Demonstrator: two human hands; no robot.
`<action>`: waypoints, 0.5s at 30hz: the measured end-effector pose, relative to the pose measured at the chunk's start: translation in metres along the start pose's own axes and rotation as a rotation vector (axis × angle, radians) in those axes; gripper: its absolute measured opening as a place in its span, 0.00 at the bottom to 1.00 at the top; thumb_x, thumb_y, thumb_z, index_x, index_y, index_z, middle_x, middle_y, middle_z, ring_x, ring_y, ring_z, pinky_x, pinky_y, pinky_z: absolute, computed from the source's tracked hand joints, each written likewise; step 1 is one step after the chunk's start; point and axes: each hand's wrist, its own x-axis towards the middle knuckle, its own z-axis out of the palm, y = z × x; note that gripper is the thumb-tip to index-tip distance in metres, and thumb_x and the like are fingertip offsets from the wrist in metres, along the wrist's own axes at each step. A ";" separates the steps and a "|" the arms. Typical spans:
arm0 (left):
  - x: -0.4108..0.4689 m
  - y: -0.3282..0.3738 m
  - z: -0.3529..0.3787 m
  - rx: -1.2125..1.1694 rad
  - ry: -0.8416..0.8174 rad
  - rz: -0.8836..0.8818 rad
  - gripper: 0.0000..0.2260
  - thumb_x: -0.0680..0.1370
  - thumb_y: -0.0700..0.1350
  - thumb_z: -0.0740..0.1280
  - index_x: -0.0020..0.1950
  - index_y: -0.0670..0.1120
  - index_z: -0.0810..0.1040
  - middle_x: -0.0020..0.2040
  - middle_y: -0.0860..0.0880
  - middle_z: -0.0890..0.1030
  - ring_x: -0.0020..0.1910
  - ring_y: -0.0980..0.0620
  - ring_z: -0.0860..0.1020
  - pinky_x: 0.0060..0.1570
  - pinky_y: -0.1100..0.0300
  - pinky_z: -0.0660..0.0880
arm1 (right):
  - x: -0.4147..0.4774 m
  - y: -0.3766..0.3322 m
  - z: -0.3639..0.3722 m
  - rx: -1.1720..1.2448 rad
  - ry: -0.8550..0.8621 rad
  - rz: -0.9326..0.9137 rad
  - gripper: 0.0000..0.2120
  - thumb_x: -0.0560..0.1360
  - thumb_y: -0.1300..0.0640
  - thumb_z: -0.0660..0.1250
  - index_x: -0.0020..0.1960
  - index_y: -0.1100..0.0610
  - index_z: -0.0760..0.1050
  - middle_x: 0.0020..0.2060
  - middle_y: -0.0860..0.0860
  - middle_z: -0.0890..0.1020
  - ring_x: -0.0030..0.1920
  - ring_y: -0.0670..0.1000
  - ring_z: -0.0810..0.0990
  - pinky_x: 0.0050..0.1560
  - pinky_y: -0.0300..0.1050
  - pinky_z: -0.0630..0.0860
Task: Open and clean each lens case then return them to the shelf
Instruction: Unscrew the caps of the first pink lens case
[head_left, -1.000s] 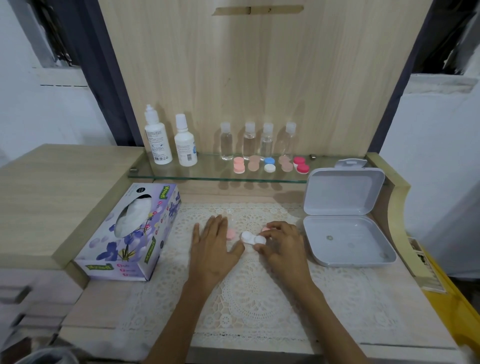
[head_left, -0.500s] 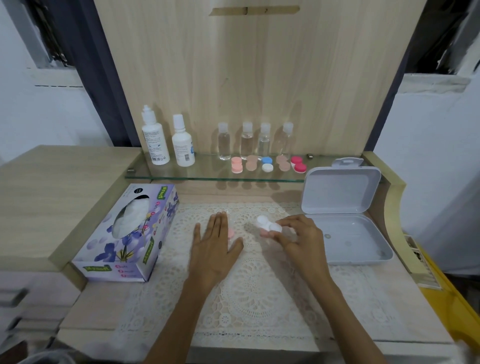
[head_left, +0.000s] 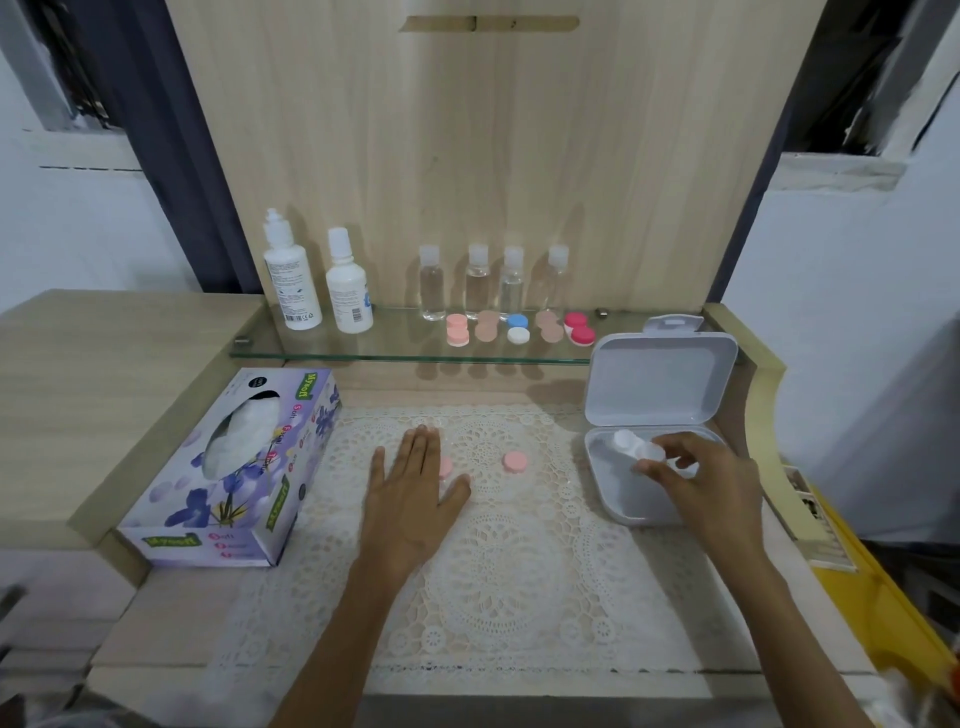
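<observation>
Lace mat (head_left: 519, 571) supports the left hand (head_left: 415, 493), which lies flat, palm down, fingers straight and gripping nothing, its edge partly covering one pink cap (head_left: 445, 467); a second pink cap (head_left: 515, 461) lies loose just to the right. The right hand (head_left: 706, 483) reaches over the open box (head_left: 602, 499), fingers curled, pinching the lens case (head_left: 636, 447) by one end. The lens case is white, two joined round cups, positioned over the box tray, well apart from the glass shelf (head_left: 395, 345).

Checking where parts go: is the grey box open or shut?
Open. The grey box has its lid upright behind the base; the right hand holds the white lens case over it.
</observation>
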 end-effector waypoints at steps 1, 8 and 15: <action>0.000 0.000 0.000 0.005 -0.001 -0.001 0.42 0.68 0.68 0.31 0.77 0.47 0.39 0.78 0.52 0.42 0.76 0.57 0.40 0.74 0.52 0.35 | 0.000 0.002 -0.001 -0.020 0.003 -0.020 0.10 0.66 0.55 0.77 0.45 0.56 0.82 0.39 0.49 0.84 0.39 0.50 0.79 0.47 0.52 0.74; 0.000 0.000 0.000 -0.006 -0.003 -0.006 0.42 0.68 0.69 0.31 0.78 0.48 0.41 0.78 0.53 0.42 0.76 0.58 0.39 0.74 0.52 0.35 | -0.003 0.017 0.004 -0.158 0.049 -0.259 0.15 0.62 0.64 0.79 0.45 0.54 0.79 0.43 0.49 0.83 0.48 0.57 0.79 0.47 0.47 0.62; 0.001 0.000 0.000 0.004 -0.009 -0.012 0.42 0.67 0.69 0.31 0.78 0.49 0.42 0.78 0.53 0.42 0.76 0.58 0.39 0.74 0.51 0.36 | -0.005 0.023 0.008 -0.163 0.081 -0.386 0.16 0.61 0.71 0.77 0.43 0.57 0.78 0.41 0.51 0.81 0.47 0.56 0.75 0.45 0.50 0.66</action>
